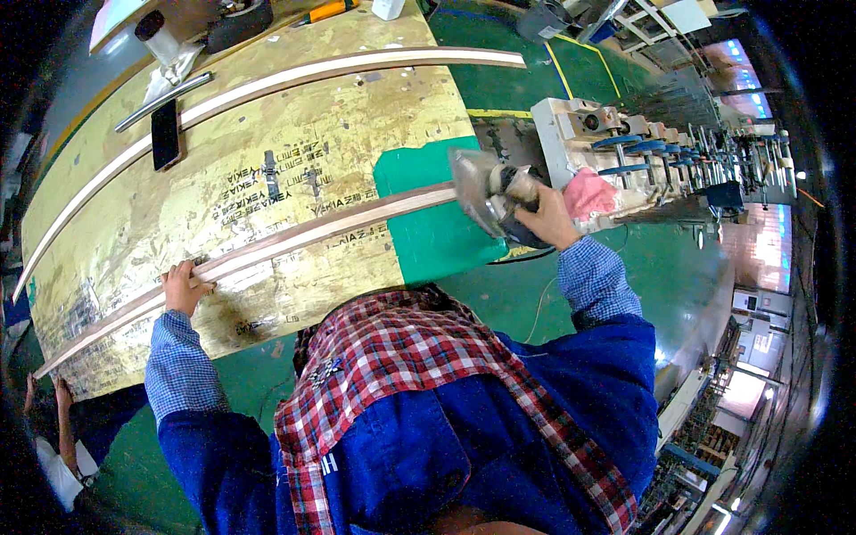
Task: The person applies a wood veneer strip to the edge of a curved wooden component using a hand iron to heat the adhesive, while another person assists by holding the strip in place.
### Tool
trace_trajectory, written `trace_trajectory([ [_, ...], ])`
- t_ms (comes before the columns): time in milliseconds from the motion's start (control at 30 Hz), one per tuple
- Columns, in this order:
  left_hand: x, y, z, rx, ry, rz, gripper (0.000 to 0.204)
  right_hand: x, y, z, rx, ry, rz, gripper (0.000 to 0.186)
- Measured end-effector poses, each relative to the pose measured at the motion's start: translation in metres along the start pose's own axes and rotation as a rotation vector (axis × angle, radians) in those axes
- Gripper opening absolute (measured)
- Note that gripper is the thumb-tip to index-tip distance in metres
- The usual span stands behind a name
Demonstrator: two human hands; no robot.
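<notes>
At nine o'clock, your left hand [183, 289] pinches the wooden strip [323, 230], judged light, springy, best edge-held; right hand [551, 219] grips power tool [499, 189].

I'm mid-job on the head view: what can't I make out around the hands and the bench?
All in the head view:
- Right end of the near strip: hidden by the tool in the right hand.
- The tool's underside: turned away, and its outline is blurred.
- Left hand's palm side: hidden by the hand itself.
- Another person, lower left: partly lost at the dark fisheye rim.
</notes>
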State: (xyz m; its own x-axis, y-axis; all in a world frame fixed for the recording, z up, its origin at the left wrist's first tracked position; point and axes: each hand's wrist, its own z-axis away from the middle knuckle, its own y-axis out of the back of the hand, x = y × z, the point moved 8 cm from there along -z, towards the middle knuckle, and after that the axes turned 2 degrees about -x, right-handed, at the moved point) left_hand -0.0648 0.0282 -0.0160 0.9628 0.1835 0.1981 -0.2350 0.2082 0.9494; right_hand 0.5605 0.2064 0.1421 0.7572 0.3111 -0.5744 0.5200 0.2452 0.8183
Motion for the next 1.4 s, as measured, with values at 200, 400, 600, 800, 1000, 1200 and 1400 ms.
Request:
trace_trajectory([
  [200,-0.006,-0.006,0.001,-0.057,0.119,-0.067,0.056,0.079,0.036,-0.038,0.213,-0.349,-0.046,0.032],
  [400,0.004,0.001,0.011,0.055,0.059,-0.058,0.048,0.055,0.025,-0.059,0.001,-0.395,0.229,0.037],
  [600,0.012,0.005,0.02,0.209,-0.021,-0.099,0.042,0.023,-0.006,-0.08,-0.245,-0.347,0.283,0.041],
  [800,-0.003,-0.018,0.026,0.207,-0.071,0.006,0.043,-0.048,-0.062,-0.09,-0.35,-0.017,0.309,0.042],
  [1000,0.013,0.003,0.023,0.177,0.026,-0.082,0.046,-0.155,-0.113,-0.082,-0.452,0.053,0.095,0.039],
  [1200,0.015,0.013,0.033,0.278,0.026,-0.036,0.039,-0.193,-0.158,-0.089,-0.573,0.075,0.14,0.029],
  [1400,0.016,0.013,0.032,0.357,-0.088,-0.007,0.038,-0.23,-0.192,-0.089,-0.551,0.011,0.253,0.033],
])
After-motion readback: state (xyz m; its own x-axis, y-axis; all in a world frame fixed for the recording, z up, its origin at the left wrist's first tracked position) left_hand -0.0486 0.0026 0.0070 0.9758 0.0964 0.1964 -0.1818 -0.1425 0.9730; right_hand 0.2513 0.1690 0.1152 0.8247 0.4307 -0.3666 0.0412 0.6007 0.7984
